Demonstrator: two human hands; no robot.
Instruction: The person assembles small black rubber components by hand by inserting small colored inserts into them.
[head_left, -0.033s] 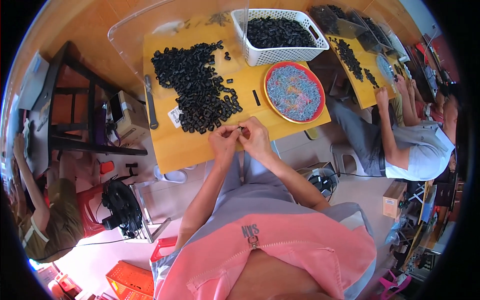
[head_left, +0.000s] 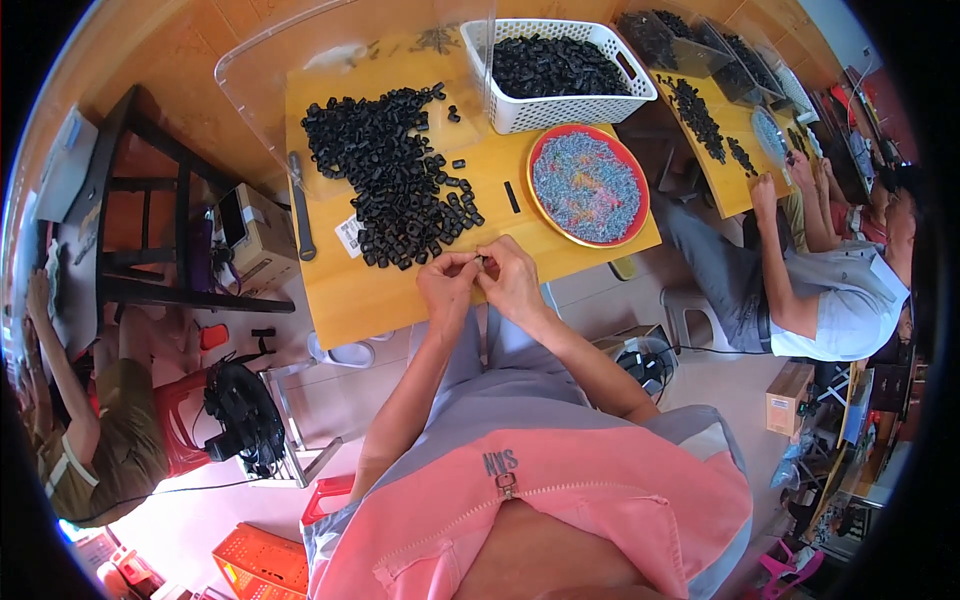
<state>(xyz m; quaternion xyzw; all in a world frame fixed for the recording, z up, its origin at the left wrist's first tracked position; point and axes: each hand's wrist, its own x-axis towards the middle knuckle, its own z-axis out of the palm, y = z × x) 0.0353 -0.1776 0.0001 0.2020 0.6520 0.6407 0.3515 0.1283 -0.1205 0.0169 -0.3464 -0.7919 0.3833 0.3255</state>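
Above the near edge of the yellow table (head_left: 560, 250), my left hand (head_left: 447, 285) and my right hand (head_left: 511, 278) meet at the fingertips. Both pinch a small black part (head_left: 482, 261), mostly covered by the fingers. Just beyond them spreads a heap of small black plastic pieces (head_left: 385, 180). To the right lies a round red tray with a yellow rim (head_left: 534, 199), filled with small silvery pieces that look like screws. A thin black strip (head_left: 513, 197) rests between heap and tray.
A white perforated basket (head_left: 570, 113) of black pieces stands at the back. Along the left edge lies a dark-handled tool (head_left: 302, 215); a clear plastic sheet (head_left: 255, 90) rises behind the heap. Another person (head_left: 830, 300) works at a table to the right.
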